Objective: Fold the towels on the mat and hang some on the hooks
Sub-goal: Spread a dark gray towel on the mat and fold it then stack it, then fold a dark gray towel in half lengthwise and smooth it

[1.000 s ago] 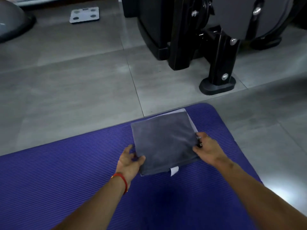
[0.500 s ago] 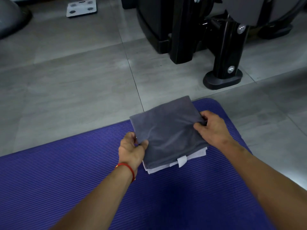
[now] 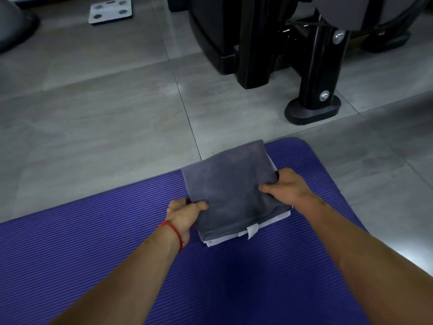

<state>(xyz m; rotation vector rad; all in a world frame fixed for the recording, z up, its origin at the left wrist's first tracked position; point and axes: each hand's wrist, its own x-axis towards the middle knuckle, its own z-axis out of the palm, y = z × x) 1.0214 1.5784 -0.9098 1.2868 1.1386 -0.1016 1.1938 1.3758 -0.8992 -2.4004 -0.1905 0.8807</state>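
A folded grey towel [image 3: 230,188] lies on top of a folded white towel [image 3: 271,221] whose edges and tag peek out at the near side. The stack is over the far right corner of the purple ribbed mat [image 3: 93,249]. My left hand [image 3: 184,214] grips the stack's left edge, thumb on top. My right hand [image 3: 287,187] grips the right edge, thumb on the grey cloth and fingers under it. The far end of the stack is raised off the mat. No hooks are in view.
Grey tiled floor [image 3: 105,109] stretches beyond the mat. A black gym machine with a bolted foot [image 3: 312,109] stands at the back right. A white bathroom scale [image 3: 110,10] lies at the back left, near a dark rounded object [image 3: 11,22].
Both hands have lifted the towel stack from lying flat on the mat and carried it a little away from me; the white towel's edges now show at the near side.
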